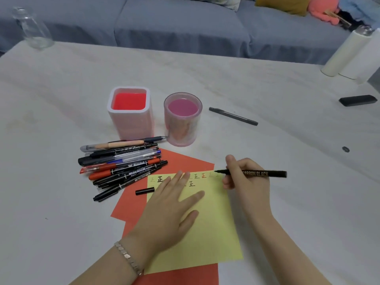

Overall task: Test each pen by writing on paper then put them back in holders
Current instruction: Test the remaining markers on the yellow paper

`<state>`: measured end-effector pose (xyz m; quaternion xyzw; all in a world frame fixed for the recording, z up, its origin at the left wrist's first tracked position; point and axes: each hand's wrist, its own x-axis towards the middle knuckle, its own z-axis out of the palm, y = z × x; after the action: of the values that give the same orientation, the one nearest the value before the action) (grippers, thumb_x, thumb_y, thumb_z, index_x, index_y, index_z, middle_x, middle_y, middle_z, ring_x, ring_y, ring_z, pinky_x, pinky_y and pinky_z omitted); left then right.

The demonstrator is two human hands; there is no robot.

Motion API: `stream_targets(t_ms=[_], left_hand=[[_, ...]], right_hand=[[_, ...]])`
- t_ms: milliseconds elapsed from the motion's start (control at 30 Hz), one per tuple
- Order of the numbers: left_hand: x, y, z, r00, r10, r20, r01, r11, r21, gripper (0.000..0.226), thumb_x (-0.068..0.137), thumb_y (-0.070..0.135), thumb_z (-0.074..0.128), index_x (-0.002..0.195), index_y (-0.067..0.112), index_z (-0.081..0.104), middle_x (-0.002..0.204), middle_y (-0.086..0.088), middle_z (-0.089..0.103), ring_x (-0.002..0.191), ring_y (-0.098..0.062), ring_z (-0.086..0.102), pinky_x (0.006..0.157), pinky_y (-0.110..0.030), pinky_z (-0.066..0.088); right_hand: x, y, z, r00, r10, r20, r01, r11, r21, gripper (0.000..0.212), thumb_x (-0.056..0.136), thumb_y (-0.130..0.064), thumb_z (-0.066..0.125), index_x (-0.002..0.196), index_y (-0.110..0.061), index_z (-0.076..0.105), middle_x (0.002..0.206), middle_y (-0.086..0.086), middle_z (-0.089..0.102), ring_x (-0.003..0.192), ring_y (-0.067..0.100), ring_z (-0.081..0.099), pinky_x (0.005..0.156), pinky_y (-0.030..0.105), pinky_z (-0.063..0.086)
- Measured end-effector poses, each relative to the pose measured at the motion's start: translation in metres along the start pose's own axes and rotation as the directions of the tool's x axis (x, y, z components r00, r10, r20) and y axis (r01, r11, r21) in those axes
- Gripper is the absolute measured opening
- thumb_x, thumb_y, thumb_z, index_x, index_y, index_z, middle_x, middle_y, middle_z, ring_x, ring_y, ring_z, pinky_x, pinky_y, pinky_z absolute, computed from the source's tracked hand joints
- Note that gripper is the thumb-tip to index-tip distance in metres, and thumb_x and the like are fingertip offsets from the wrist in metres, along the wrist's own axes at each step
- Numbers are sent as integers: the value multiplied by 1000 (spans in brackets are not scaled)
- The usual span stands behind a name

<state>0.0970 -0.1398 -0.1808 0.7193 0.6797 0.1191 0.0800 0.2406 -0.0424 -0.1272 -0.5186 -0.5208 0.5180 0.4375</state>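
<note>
The left hand (170,204) lies flat, fingers spread, on the yellow paper (207,229), which sits on red sheets (181,161) on the counter (267,99). The right hand (244,177) grips a black brush pen (265,173), its tip at the paper's top right corner beside a row of written marks. A pile of pens (123,163) lies left of the paper, touching the red sheets, in front of the square holder (130,114) and round holder (183,120). A loose cap (144,191) rests beside the left hand's fingers.
</note>
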Motion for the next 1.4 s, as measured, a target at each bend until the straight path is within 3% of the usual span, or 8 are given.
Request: stream_targets(t_ms=[167, 467, 600, 700, 833, 1000, 1133, 1400], left_hand=[[1, -1, 2, 1000, -2, 0, 2, 1000, -24, 40, 89, 45, 37, 125, 37, 52, 144, -12, 40, 135, -25, 33, 111, -36, 13], [-1, -5, 8, 999, 15, -44, -19, 995, -99, 41, 88, 42, 41, 126, 33, 55, 145, -14, 38, 138, -27, 29, 111, -40, 18], [0, -4, 9, 999, 9, -50, -14, 994, -112, 41, 88, 41, 42, 126, 33, 55, 146, -14, 37, 138, -26, 28, 112, -38, 17], [0, -5, 9, 999, 7, -51, -13, 993, -117, 41, 88, 41, 42, 126, 33, 55, 146, -14, 37, 138, -26, 28, 112, -39, 17], [0, -4, 9, 999, 0, -48, -6, 993, -121, 41, 88, 41, 42, 126, 33, 55, 146, -15, 37, 138, -26, 28, 112, -40, 18], [0, -4, 8, 999, -5, -43, 0, 993, -120, 42, 88, 41, 41, 126, 34, 55, 146, -14, 36, 138, -26, 28, 112, -39, 17], [0, -3, 8, 999, -4, -42, -1, 993, -121, 42, 88, 42, 41, 126, 33, 55, 146, -15, 37, 138, -26, 28, 111, -40, 18], [0, -3, 7, 999, -12, -40, 6, 991, -135, 42, 87, 41, 42, 126, 34, 56, 146, -14, 37, 138, -25, 28, 111, -39, 18]], right_hand=[[5, 13, 24, 998, -26, -58, 20, 994, -107, 46, 82, -26, 68, 49, -8, 42, 39, 4, 45, 37, 9, 41, 46, 15, 36], [3, 37, 40, 985, -107, -136, 81, 979, -186, 44, 87, -10, 56, 54, 7, 33, 51, 17, 37, 46, 10, 32, 46, 16, 28], [2, 39, 40, 981, -132, -140, 103, 975, -195, 43, 82, -20, 54, 52, 1, 32, 48, 13, 36, 45, 9, 31, 45, 14, 28], [3, 41, 40, 981, -140, -137, 109, 972, -209, 46, 85, -13, 57, 51, -4, 29, 46, 6, 33, 45, 8, 30, 45, 14, 28], [3, 41, 40, 980, -156, -121, 124, 964, -237, 43, 83, -16, 57, 51, -2, 32, 50, 23, 40, 46, 11, 34, 47, 16, 30], [4, 42, 40, 980, -165, -107, 133, 958, -255, 44, 84, -13, 58, 50, -3, 33, 46, 11, 37, 45, 8, 33, 46, 14, 28], [4, 41, 41, 977, -187, -106, 152, 950, -272, 43, 86, -8, 58, 51, 2, 34, 48, 16, 37, 45, 9, 33, 46, 13, 30], [3, 41, 39, 973, -174, -151, 135, 962, -239, 42, 87, -7, 56, 52, 3, 34, 46, 7, 36, 45, 8, 33, 47, 13, 30]])
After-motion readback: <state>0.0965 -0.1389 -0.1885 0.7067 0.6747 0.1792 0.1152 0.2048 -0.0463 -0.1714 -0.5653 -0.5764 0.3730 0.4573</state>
